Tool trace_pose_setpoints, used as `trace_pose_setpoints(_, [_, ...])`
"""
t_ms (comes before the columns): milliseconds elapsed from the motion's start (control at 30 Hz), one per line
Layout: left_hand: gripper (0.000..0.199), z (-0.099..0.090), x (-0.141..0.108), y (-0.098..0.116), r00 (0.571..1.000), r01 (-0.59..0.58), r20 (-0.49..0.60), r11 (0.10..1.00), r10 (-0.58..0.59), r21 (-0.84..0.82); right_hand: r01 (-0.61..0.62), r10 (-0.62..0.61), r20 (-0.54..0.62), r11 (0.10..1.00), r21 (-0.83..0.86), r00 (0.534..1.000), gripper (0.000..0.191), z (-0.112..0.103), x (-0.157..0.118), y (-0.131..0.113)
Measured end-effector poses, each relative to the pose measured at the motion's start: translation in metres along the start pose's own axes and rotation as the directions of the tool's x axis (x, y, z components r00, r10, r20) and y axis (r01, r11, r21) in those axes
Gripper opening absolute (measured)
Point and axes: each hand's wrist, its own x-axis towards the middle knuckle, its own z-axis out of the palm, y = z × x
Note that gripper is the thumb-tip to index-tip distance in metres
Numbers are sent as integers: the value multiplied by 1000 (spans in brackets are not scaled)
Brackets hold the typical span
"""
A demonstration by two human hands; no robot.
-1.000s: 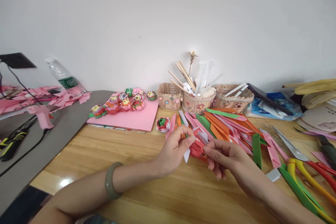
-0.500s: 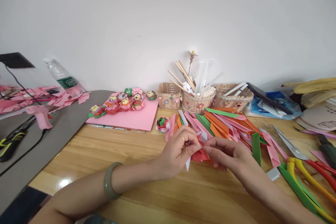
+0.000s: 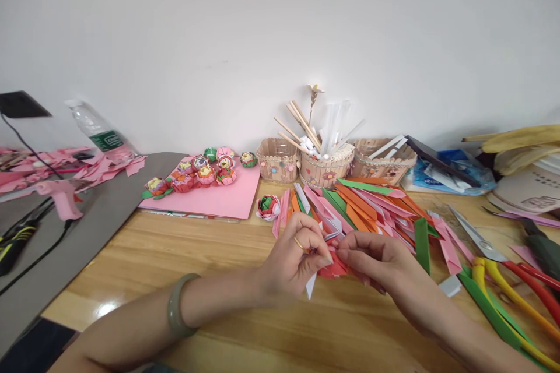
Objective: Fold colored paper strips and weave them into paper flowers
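Observation:
A red folded paper piece [image 3: 333, 266] with white parts is between my two hands at the middle of the table. My left hand [image 3: 297, 253], with a gold ring, is closed in a pinch on it, and a white pointed tip sticks out below. My right hand [image 3: 371, 256] pinches the red paper from the other side. Behind both hands lies a pile of folded paper strips [image 3: 361, 207] in orange, pink, green and white. A finished-looking paper flower [image 3: 268, 207] sits left of the pile.
Wooden baskets [image 3: 277, 163] stand by the wall. Several paper flowers [image 3: 205, 175] rest on pink paper [image 3: 227, 201]. Scissors [image 3: 487, 247] lie at the right. At the left are a pink glue gun [image 3: 63, 198], a bottle [image 3: 98, 131] and pliers [image 3: 17, 245].
The view has shifted slightly, so the objects appear a little further left. My left fingertips have moved slightly away from my right fingertips. Both hands stay at the red paper.

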Motion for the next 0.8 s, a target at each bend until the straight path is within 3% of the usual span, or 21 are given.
trace_pose_setpoints(333, [11, -1, 0, -3, 992, 108, -67, 994, -107, 14, -97, 98, 13, 995, -36, 995, 32, 1, -3, -4])
trace_pose_setpoints(567, [13, -1, 1, -4, 989, 128, -83, 992, -126, 22, -179, 178, 32, 982, 59, 984, 38, 3, -3, -3])
trace_pose_setpoints(800, [15, 0, 2, -2, 975, 195, -96, 978, -202, -75, -163, 165, -20, 983, 88, 986, 37, 4, -3, -2])
